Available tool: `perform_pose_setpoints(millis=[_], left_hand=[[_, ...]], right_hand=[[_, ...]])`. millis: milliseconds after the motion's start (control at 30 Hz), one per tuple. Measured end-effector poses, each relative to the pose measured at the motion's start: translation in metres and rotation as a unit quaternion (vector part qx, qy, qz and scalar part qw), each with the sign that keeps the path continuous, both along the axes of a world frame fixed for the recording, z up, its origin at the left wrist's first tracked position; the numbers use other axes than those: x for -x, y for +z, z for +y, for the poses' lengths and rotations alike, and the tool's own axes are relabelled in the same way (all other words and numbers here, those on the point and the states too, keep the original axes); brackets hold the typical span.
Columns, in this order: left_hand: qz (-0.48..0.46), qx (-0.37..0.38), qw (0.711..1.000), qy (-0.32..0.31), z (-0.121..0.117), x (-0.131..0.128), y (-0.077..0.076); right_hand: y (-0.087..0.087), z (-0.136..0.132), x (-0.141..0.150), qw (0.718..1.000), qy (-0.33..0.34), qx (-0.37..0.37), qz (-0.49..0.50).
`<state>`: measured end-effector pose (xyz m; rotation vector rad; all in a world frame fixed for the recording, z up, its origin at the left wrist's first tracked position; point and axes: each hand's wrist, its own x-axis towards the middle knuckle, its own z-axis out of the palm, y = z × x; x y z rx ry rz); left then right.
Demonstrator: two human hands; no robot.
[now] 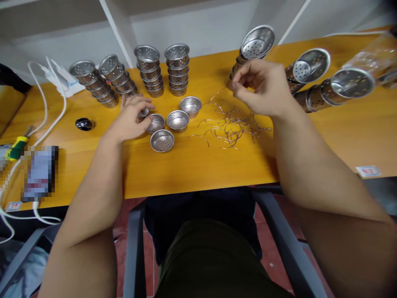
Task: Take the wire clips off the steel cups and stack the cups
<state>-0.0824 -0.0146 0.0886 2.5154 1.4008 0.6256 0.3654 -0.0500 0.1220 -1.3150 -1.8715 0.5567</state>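
My left hand (129, 118) curls around a small perforated metal cup (144, 112), its thumb and fingers on either side; the hand hides most of it. Close by on the table stand several similar shallow cups, among them one nearest me (162, 141) and one farther back (190, 106). My right hand (262, 87) is raised over the table with thumb and forefinger pinched. From the pinch a thin, bent metal wire (217, 95) seems to trail down to the left. Below that hand lies a loose pile of curved wires (231, 131).
Stacked perforated cups (149, 70) line the back, with taller stacks (257, 43) and leaning ones (338, 89) on the right. A glossy black object (84, 124), a phone (40, 171), white cables (63, 103) and a yellow-green handle (18, 147) are on the left. A plastic bag (376, 58) lies far right.
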Motion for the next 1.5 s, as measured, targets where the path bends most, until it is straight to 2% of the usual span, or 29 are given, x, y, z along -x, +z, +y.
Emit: perform_pose_setpoints(millis=[67,233,433,700,800,867,1033,1133,1233,1333,1500], left_hand=[[0.005,-0.019,1.000,-0.008,0.002,0.002,0.001],[0.001,-0.039,0.999,-0.012,0.004,0.001,-0.001],[-0.020,-0.043,0.999,-0.013,0.000,-0.005,0.002],[0.037,0.066,0.996,-0.047,-0.004,0.011,0.016],[0.028,0.116,0.991,-0.067,-0.002,0.018,0.016],[0.014,0.120,0.990,-0.066,0.000,0.020,0.014],[0.005,0.089,0.995,-0.048,-0.003,0.011,0.010],[-0.026,0.042,0.999,-0.021,-0.010,0.003,0.016],[-0.111,-0.035,0.993,-0.014,-0.019,-0.007,0.024],[-0.172,-0.089,0.980,-0.047,-0.030,-0.024,0.025],[-0.183,-0.072,0.972,-0.129,-0.052,-0.058,0.016]], right_hand=[[0.004,-0.005,0.003,1.000,-0.002,-0.018,-0.001],[0.002,-0.005,0.000,0.999,0.029,0.029,-0.003],[-0.004,-0.001,0.006,0.998,0.004,0.018,0.057],[-0.008,-0.005,0.020,0.994,0.012,0.059,0.086],[-0.011,-0.006,0.025,0.990,0.024,0.080,0.111],[-0.015,-0.006,0.030,0.987,0.052,0.105,0.113],[-0.023,-0.007,0.041,0.974,0.128,0.143,0.123],[-0.018,-0.010,0.044,0.972,0.125,0.140,0.144],[-0.013,-0.014,0.044,0.970,0.116,0.134,0.169],[-0.014,-0.016,0.048,0.962,0.130,0.125,0.203],[-0.026,-0.018,0.070,0.954,0.169,0.118,0.218]])
